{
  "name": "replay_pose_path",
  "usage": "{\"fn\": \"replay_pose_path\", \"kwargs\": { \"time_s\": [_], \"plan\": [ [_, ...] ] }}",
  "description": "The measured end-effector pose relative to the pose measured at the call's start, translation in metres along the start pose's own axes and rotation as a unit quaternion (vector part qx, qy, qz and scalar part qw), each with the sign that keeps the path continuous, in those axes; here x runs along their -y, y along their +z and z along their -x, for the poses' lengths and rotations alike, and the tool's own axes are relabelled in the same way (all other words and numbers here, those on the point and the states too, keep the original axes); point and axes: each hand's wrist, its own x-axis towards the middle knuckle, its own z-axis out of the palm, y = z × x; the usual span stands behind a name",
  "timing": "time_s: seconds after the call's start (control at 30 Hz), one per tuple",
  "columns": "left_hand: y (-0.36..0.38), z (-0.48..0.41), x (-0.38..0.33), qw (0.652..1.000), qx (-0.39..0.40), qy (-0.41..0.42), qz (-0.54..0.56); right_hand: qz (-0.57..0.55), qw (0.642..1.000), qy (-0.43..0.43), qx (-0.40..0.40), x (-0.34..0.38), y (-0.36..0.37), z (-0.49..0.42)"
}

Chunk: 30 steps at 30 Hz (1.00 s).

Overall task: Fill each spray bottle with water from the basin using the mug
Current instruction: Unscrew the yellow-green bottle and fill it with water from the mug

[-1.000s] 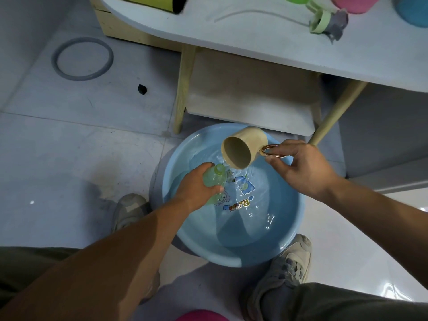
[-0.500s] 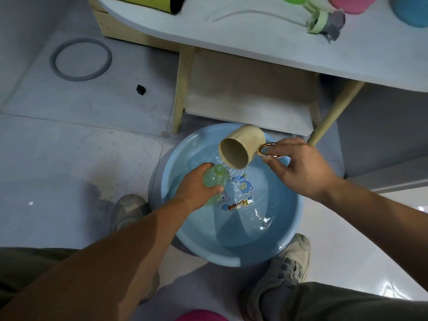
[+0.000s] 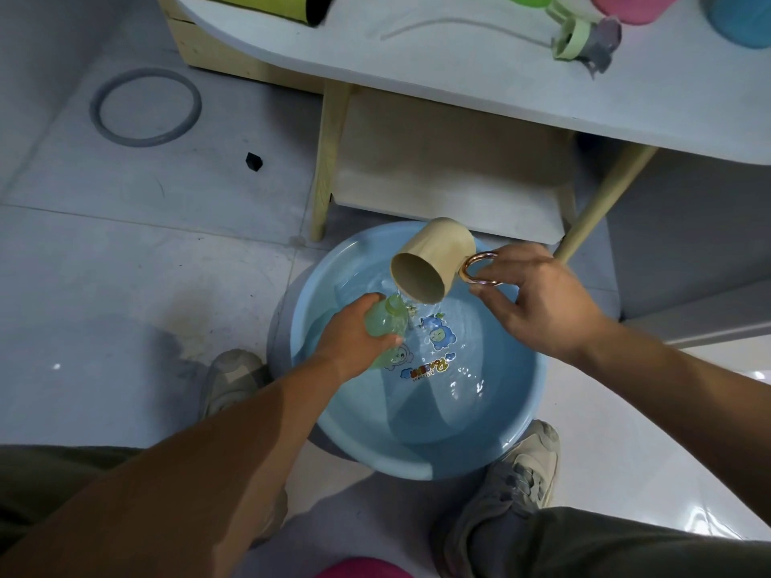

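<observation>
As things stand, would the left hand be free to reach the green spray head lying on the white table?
Probably not. The left hand is wrapped around the translucent green spray bottle over the blue plastic basin, under the tilted beige mug. The green spray head lies far up the white table.

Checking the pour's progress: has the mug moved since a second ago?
Yes. The mug has tipped further and risen slightly toward the table leg, its mouth still over the green bottle.
</observation>
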Motion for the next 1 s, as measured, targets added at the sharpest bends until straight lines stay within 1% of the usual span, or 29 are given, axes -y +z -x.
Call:
{"fn": "replay_pose_path", "kwargs": {
  "time_s": [0.2,0.47,0.83,1.0],
  "plan": [
    [-0.0007,0.0012,-0.0006,1.0,-0.002,-0.003,0.002,0.022,0.999,-0.036,-0.005,-0.0029,-0.0004,-0.0015],
    [-0.0013,0.0017,-0.0014,1.0,0.003,-0.01,-0.006,0.029,0.999,-0.041,-0.005,-0.004,0.0005,-0.0014],
    [0.0001,0.0008,-0.0022,1.0,-0.001,-0.013,-0.009,0.055,0.989,-0.137,-0.029,-0.002,0.0038,-0.0008],
    [0.0005,0.0005,-0.0024,1.0,0.0,-0.012,-0.019,0.081,0.983,-0.164,-0.027,-0.001,0.0066,-0.001]
  ]
}}
